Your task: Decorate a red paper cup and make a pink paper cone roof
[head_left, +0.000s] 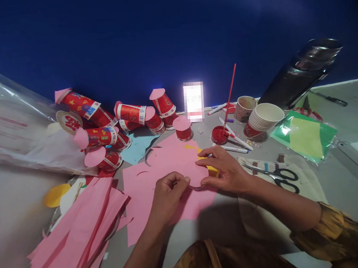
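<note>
Between my hands is a round piece of pink paper [196, 176], lifted slightly over larger pink sheets [140, 204]. My left hand [172, 188] pinches its left edge between thumb and forefinger, the other fingers curled. From the right, my right hand [224, 169] grips the same disc, thumb at its lower edge and fingers at its upper right. Part of something yellow [212, 170] shows behind the disc, mostly covered. Just beyond stands a short red paper cup [184, 134] with a pink disc on top.
Several decorated red cups [107, 135] with pink tops lie at the left back. Pink strips [79, 231] cover the front left. At right are scissors [285, 177] on a cloth, a red paint pot [220, 135], markers [235, 149], stacked paper cups [264, 119] and a tall black flask [308, 73].
</note>
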Motion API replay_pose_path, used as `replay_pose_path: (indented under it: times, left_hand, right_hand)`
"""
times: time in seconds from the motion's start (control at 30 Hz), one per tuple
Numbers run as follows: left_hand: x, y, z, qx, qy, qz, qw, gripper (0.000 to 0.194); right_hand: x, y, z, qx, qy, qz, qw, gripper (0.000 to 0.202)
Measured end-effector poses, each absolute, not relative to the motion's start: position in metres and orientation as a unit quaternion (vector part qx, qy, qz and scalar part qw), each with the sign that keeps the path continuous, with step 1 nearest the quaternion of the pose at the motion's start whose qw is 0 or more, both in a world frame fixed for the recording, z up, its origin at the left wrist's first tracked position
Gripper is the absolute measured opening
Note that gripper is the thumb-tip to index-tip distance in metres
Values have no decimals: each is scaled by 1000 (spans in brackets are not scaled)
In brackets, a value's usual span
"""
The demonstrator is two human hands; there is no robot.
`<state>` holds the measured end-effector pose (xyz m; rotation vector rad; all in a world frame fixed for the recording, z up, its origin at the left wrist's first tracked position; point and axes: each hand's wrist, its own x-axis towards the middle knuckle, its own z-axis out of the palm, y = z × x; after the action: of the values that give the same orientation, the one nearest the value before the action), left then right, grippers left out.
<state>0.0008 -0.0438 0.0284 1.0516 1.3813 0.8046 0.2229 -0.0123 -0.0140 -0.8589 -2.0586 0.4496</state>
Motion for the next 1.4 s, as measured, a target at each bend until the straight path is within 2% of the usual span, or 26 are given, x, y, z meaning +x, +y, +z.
replay_pose_path:
  times: [0.13, 0.23, 0.27, 0.37, 0.5, 0.67, 1.4]
  left_hand:
    - [4, -42, 31, 421, 594, 342, 594, 36]
    - [4, -44, 30, 415, 599, 348, 590, 35]
    - [3, -44, 29, 414, 599, 350, 590, 35]
    - [2, -46, 27, 415, 598, 350, 590, 35]
    - [2, -46, 25, 409, 596, 352, 595, 36]
    - [2, -46, 23, 392, 589, 357, 610, 37]
    - [3, -45, 19, 328, 562, 376, 660, 44]
  right_hand:
    - [223, -14, -5, -414, -787, 232, 394, 47]
    - [226, -12, 8, -516, -703, 369, 321, 32]
    - [227, -11, 12, -531, -673, 429, 286, 34]
    - [230, -5, 20, -503, -605, 583, 204, 45]
    - [229, -4, 23, -459, -526, 688, 199, 48]
    - [224, -7, 19, -447, -478, 724, 219, 47]
    - [223, -9, 9, -458, -454, 725, 242, 46]
